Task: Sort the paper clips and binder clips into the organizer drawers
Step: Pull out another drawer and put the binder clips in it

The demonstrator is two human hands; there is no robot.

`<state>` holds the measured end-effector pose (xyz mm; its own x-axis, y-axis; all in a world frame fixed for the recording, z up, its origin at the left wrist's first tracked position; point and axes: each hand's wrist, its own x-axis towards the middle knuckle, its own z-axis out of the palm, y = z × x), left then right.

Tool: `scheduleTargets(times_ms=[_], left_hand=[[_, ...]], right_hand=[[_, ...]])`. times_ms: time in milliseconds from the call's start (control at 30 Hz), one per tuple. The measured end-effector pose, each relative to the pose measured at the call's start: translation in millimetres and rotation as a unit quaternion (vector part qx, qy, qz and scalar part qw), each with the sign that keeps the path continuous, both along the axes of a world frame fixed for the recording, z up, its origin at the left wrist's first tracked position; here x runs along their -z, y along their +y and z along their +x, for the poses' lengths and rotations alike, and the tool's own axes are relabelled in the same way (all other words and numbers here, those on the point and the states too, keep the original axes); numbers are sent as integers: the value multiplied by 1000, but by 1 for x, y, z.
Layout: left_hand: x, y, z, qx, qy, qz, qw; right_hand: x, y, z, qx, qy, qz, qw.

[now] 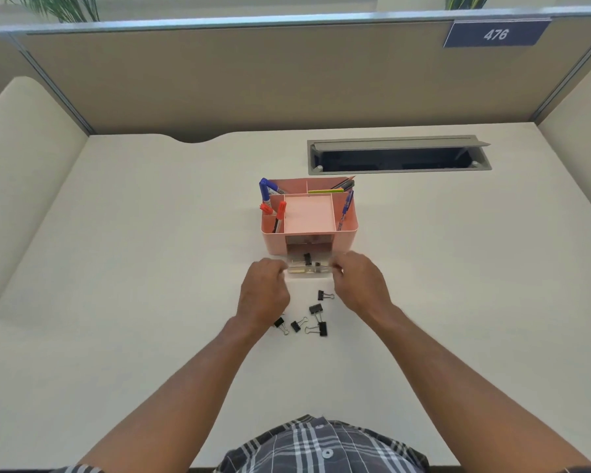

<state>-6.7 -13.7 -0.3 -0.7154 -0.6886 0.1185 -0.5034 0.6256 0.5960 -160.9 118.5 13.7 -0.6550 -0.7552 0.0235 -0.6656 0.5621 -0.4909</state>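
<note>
A pink organizer (274, 244) stands mid-desk with a clear drawer (309, 268) pulled out toward me. A black binder clip (307, 258) lies inside the drawer. My left hand (263, 295) grips the drawer's left front corner with curled fingers. My right hand (359, 285) pinches its right front corner. Several black binder clips lie on the desk between my wrists, among them one near the drawer (325, 295), one in the middle (316, 308) and one at the front (319, 328). I see no paper clips clearly.
Blue and red markers (267, 191), pencils and a pen (347, 204) stand in the organizer's top compartments. An open grey cable hatch (398, 155) lies behind to the right. Beige partition walls (253, 76) enclose the white desk (151, 268).
</note>
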Motion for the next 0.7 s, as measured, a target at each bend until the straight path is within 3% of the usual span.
scheduleTargets(times_ms=[100, 233, 500, 700], left_hand=[[10, 5, 28, -52, -32, 80, 995], [15, 11, 58, -18, -89, 122, 988], [29, 13, 63, 46, -100, 40, 993], [25, 13, 43, 49, -104, 32, 993]], right_hand=[[14, 16, 9, -21, -34, 86, 996], [31, 24, 24, -67, -79, 112, 988], [39, 15, 35, -99, -20, 91, 991], [45, 16, 32, -90, -10, 64, 994]])
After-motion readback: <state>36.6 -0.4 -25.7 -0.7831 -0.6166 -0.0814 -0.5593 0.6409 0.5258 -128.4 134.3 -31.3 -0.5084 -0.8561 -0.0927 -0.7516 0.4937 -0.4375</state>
